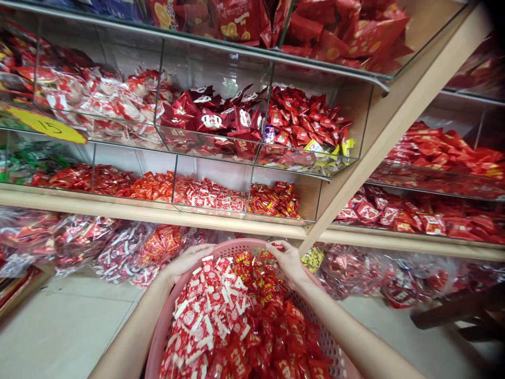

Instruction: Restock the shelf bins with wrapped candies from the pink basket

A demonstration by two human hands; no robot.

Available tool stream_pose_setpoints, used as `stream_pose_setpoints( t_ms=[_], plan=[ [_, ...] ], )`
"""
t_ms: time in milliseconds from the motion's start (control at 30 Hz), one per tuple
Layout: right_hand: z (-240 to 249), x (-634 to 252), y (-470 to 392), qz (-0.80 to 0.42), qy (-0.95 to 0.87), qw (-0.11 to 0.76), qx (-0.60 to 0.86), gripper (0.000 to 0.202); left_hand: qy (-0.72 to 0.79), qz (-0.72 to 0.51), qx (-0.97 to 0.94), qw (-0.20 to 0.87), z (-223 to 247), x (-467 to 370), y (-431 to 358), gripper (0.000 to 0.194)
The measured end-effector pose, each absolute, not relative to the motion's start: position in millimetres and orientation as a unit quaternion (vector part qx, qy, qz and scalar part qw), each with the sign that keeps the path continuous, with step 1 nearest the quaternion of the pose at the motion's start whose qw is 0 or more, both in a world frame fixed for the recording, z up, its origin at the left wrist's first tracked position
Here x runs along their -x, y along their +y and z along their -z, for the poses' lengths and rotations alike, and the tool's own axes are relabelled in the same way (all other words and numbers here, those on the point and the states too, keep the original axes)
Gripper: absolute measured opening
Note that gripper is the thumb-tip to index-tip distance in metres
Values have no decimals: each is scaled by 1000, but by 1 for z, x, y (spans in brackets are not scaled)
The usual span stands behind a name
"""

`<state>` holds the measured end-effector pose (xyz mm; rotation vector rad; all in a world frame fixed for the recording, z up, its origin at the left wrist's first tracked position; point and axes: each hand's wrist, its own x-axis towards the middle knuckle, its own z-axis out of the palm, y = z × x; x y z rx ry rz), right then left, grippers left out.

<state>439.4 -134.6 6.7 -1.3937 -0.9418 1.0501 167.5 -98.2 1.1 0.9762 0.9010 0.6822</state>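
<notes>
A round pink plastic basket [157, 337] with a perforated wall is in front of me, full of wrapped candies. Red-and-white candies [205, 310] fill its left side. Red candies with yellow print [260, 279] lie at the far right, and larger glossy red packets [272, 342] cover the near right. My left hand [187, 263] grips the far left rim, its fingertips partly hidden. On the far right rim, my right hand [290, 263] is closed with its thumb over the edge. A bit of red wrapper shows by its fingers; whether they pinch it I cannot tell.
Clear-fronted shelf bins [209, 150] of red candies span the view ahead, with a yellow price tag [47, 125] at left. A slanting wooden post [379, 137] divides the shelves. Bagged candies [126, 252] line the floor below, and dark wooden legs [453, 310] stand at right.
</notes>
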Motion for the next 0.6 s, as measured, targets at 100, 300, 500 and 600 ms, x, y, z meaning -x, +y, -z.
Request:
stream_pose_setpoints(
  t_ms=[100,300,500,600],
  plan=[
    [-3,-444,-132,-378,-453,553,588,36,419,-313,-443,728,-2,-168,-99,45],
    [0,-446,-126,-298,-530,540,582,30,412,-309,-442,734,-2,-168,-100,44],
    [-7,-441,-127,-417,-405,555,594,35,404,-315,-426,746,-3,-169,-100,43],
    [-11,-440,-130,-519,-300,553,579,33,401,-317,-419,750,-3,-168,-100,42]
  ],
)
